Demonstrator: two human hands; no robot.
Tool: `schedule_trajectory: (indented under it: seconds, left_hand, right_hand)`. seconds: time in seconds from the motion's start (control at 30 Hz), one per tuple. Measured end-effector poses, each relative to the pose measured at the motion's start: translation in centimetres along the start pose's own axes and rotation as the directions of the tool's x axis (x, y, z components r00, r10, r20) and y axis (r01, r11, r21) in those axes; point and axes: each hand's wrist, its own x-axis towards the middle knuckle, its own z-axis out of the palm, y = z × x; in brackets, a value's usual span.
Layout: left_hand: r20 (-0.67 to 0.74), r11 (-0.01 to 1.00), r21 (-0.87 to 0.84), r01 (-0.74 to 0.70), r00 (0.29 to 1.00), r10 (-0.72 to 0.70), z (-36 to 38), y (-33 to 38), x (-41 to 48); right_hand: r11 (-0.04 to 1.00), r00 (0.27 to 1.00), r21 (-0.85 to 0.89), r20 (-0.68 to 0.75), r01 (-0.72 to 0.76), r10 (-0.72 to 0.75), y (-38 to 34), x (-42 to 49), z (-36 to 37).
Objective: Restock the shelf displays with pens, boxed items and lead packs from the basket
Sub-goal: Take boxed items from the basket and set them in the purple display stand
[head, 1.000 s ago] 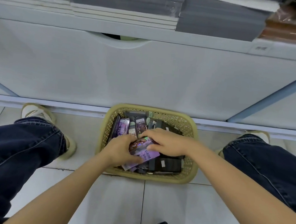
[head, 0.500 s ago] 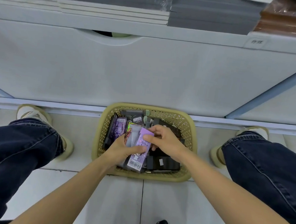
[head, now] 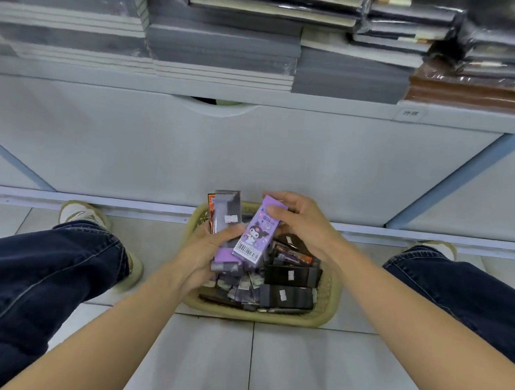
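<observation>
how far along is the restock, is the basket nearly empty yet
Early, by the look of it. Done: nothing from the basket shows on the shelf, which shows only stacked notebooks. In hand: the left hand grips several packs, a grey pack among them; the right hand pinches a purple box over them. Left: many dark boxes and small packs lie in the basket.

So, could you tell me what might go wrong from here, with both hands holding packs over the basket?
The left hand grips several packs at once, fanned unevenly, so the grey pack or another might slide out and drop into the basket. The right hand pinches the purple pack only by its top end, so it might twist loose.
</observation>
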Motion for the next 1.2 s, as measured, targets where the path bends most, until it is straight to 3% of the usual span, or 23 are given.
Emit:
schedule_trajectory:
  seconds: [0.23,0.5,0.67,0.8,1.2]
  left_hand:
    - [0.058,0.958,0.254,-0.129,0.991,0.119,2.8,6.2,-5.8]
    - [0.031,0.855,0.380,-0.353,0.929,0.369,5.3,15.8,-13.4]
    - [-0.032,0.821,0.337,-0.460,0.866,0.498,6.6,22.3,-17.6]
    - [-0.050,0.811,0.265,-0.521,0.833,0.551,6.9,26.7,-20.2]
    - [-0.037,0.783,0.110,-0.612,0.785,0.618,4.6,34.3,-20.1]
  right_hand:
    - [0.969,0.970,-0.109,-0.068,0.223,-0.231,-8.5,-2.7,1.0]
    - [0.929,0.957,-0.243,-0.003,0.280,-0.289,-19.4,-7.5,2.1]
    - [0.833,0.836,-0.169,-0.074,0.526,-0.543,-27.2,-10.5,4.0]
    - [0.758,0.743,-0.122,-0.148,0.641,-0.653,-32.0,-12.0,5.0]
    - [0.583,0.549,-0.408,-0.210,0.703,-0.809,-40.5,-7.9,7.3]
